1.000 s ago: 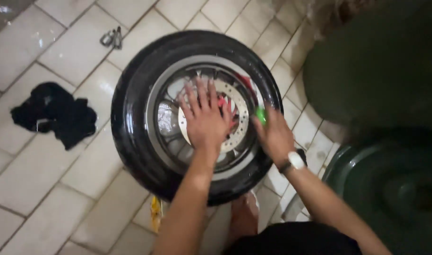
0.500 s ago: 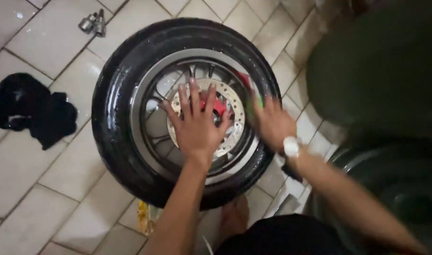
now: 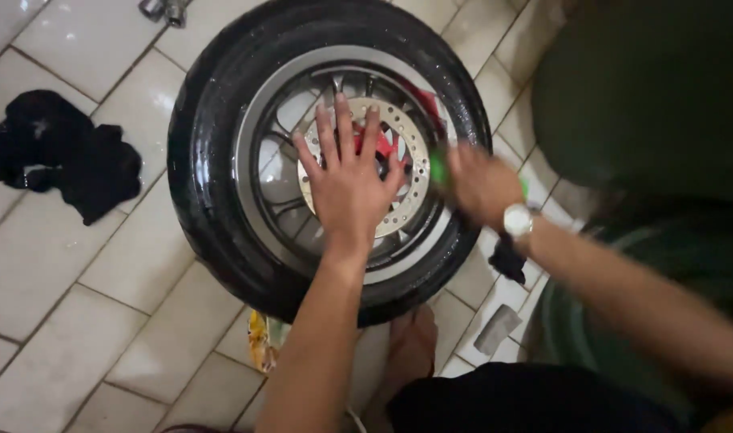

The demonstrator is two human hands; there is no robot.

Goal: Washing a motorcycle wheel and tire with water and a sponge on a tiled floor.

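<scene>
A wet black tyre (image 3: pixel 214 172) on a grey spoked wheel lies flat on the tiled floor. My left hand (image 3: pixel 349 186) rests flat, fingers spread, on the perforated brake disc (image 3: pixel 408 144) at the hub, beside a red part. My right hand (image 3: pixel 480 184), blurred and wearing a white wristwatch, presses a small green scrubbing piece (image 3: pixel 438 168) against the rim at the wheel's right side.
A black rag (image 3: pixel 66 160) lies on the tiles to the left. Metal sockets (image 3: pixel 164 10) sit at the top edge. Dark green tubs (image 3: pixel 647 96) stand on the right. A yellow wrapper (image 3: pixel 260 341) and my bare foot (image 3: pixel 410 353) are below the tyre.
My view has shifted, so the wheel sits higher in frame. My right hand has moved along the right side of the rim, rubbing with the green piece; my left hand stays on the disc.
</scene>
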